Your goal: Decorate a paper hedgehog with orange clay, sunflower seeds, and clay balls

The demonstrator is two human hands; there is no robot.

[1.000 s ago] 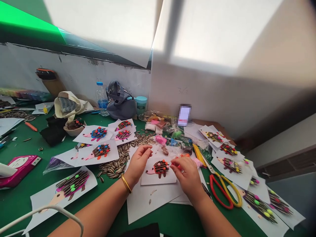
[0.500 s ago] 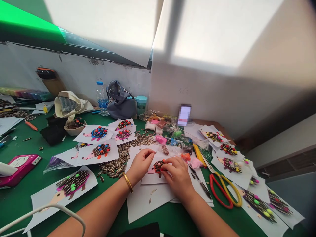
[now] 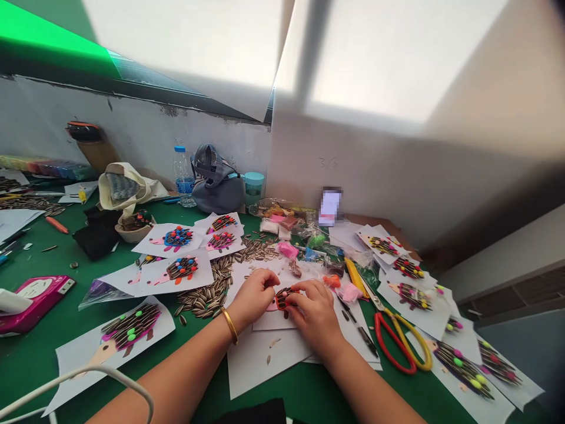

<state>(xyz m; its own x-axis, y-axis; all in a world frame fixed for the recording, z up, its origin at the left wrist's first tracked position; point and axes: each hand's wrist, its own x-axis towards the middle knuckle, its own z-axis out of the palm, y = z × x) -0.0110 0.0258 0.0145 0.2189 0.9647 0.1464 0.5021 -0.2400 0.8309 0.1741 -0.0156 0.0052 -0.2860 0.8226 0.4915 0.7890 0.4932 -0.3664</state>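
Note:
A small hedgehog figure (image 3: pixel 283 298) with dark seeds, an orange-red edge and pink balls lies on a white sheet (image 3: pixel 265 321) between my hands. My right hand (image 3: pixel 315 312) rests over its right side, fingertips bent onto the seeds; whether they pinch anything is hidden. Left of the figure, my left hand (image 3: pixel 253 297) is raised with thumb and forefinger pressed together; anything between them is too small to make out. A gold bangle (image 3: pixel 229 326) circles my left wrist. Striped sunflower seeds (image 3: pixel 205 297) are heaped beyond that wrist. Orange clay (image 3: pixel 332 281) and pink clay (image 3: pixel 351 292) lie right of my right hand.
Red-and-yellow scissors (image 3: pixel 397 338) and a black pen (image 3: pixel 367 340) lie at the right. Hedgehog sheets (image 3: pixel 161 324) flank both sides. Farther back are a blue-capped bottle (image 3: pixel 183 176), a grey bag (image 3: pixel 218 191) and a phone (image 3: pixel 330 206). A white cable (image 3: pixel 110 372) crosses the near left.
My left thumb and forefinger have drawn slightly back to the left from the figure and curled in. My right hand has shifted slightly left over the seeds.

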